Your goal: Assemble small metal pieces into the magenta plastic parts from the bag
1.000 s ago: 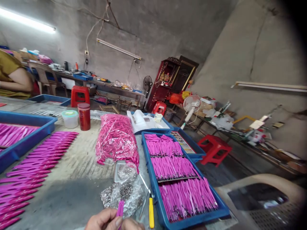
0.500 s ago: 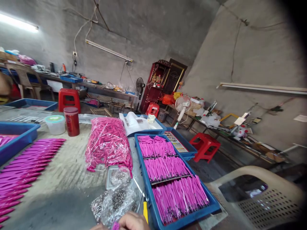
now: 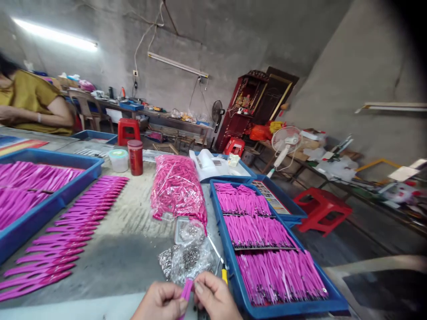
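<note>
At the bottom edge, my left hand (image 3: pixel 160 302) and my right hand (image 3: pixel 215 298) pinch one small magenta piece (image 3: pixel 187 290) between their fingertips. Just beyond them lies a clear bag of small metal parts (image 3: pixel 187 260) and a small tray of the same parts (image 3: pixel 187 231). A yellow-handled tool (image 3: pixel 223 272) lies beside the bag. To the right stands a blue tray (image 3: pixel 233 271) holding rows of magenta pieces (image 3: pixel 256 231). A clear bag full of pink pieces (image 3: pixel 176 186) lies further back.
A row of magenta pieces (image 3: pixel 70 235) lies on the table at left, beside another blue tray (image 3: pixel 50 204) of them. A red canister (image 3: pixel 135 157) and white tub (image 3: pixel 118 160) stand behind. A person in a mustard top (image 3: pixel 33 104) sits far left. Red stools, fans and a beige chair are on the right.
The view swung right, then back left and down. Both hands have come further into view, still pinching the magenta piece. The person at far left shows again.
</note>
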A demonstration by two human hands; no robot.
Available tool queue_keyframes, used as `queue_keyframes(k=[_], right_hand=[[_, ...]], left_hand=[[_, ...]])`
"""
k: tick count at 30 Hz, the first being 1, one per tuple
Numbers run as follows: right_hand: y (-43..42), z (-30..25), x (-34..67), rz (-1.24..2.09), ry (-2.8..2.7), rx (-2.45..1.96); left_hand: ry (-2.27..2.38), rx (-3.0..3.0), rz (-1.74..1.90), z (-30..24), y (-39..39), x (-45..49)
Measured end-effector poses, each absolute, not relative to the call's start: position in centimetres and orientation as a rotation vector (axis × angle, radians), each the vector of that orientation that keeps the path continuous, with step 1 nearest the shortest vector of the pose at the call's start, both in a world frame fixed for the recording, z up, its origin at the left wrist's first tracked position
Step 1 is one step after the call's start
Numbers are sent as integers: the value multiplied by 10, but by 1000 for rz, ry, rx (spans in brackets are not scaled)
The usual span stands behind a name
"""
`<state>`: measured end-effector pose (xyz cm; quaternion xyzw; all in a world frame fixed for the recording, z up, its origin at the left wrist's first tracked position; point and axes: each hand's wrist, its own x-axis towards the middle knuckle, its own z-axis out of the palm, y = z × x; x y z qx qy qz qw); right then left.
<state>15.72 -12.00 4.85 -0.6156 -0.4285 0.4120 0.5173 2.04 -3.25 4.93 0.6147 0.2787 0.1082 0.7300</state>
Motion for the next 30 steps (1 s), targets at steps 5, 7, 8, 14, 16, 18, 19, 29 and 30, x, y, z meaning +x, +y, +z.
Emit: queue_keyframes(k=[5,7,8,14,16,18,19,29,30], right_hand=[[-122,59,154,1033,-937,-1471],[-123,60,152,1043,-938,-1484],[-124,60,152,1050,-939,-1494],[-124,59,151,1060,-941,-1527],[-124,60,150,1061,-940,-1536],[-123,62,149,1066,-937,-1536],[-123,62,148,1068,-935,-1531],[-102,75,150,839,-1125,-1528],[-99,79,150,794,-1180,-1546]], left_hand=[[708,1263,256,72,-37,22],[721,1237,264,74,-38,23],[722,1223,265,73,-38,23],[730,1191,281,68,-38,23],[734,1198,282,67,-38,23],[729,1238,287,67,-39,23],[727,1265,295,67,-39,23],[619,1808,581,75,-25,23],[581,1854,617,76,-21,23]])
